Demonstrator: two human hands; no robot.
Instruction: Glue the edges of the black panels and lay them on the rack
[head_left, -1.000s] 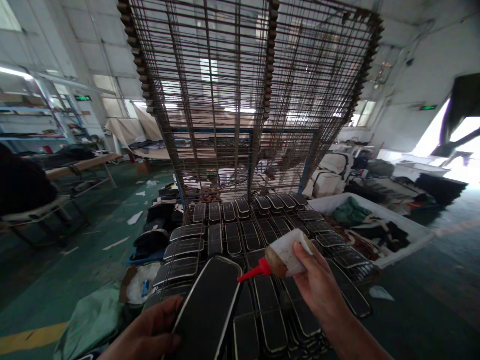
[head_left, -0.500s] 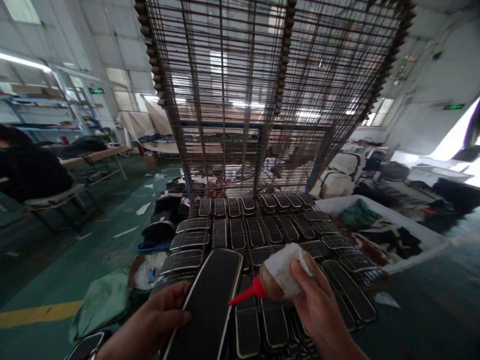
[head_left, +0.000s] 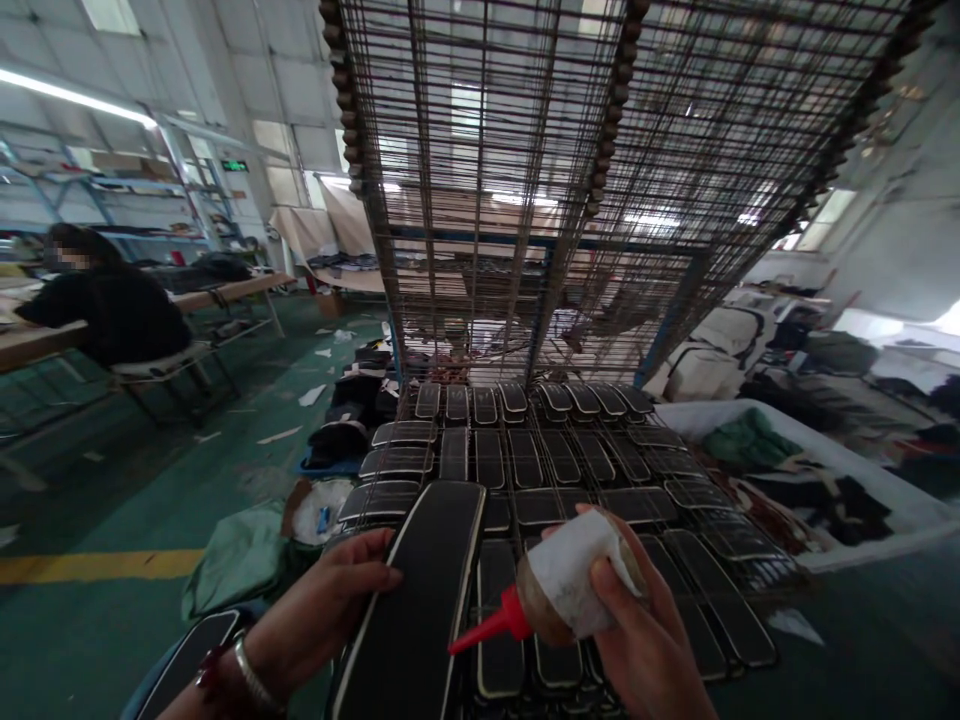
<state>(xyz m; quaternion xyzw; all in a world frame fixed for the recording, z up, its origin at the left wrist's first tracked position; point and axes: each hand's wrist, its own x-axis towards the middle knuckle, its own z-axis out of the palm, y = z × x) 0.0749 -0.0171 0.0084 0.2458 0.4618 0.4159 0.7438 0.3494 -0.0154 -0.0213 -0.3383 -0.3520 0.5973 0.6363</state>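
My left hand (head_left: 349, 585) is closed on the left edge of a long black panel (head_left: 420, 600) with a pale line along its border. In my right hand (head_left: 637, 610) is a glue bottle (head_left: 574, 577) wrapped in white, its red nozzle (head_left: 491, 628) pointing down and left. The nozzle's tip is at the panel's right edge. Beneath and beyond lie rows of similar black panels (head_left: 536, 460) with pale outlines, on a wire rack (head_left: 517, 240) whose upper racks tilt upward.
Green cloth bundle (head_left: 236, 560) and an open bag (head_left: 319, 510) lie on the left. At right is a white bin (head_left: 847, 550) of fabric. A person (head_left: 124, 295) sits at a table on the far left.
The bottle's nozzle has moved down along the panel's right edge. My view has turned left, so the rack and bin appear further right and more of the seated person shows.
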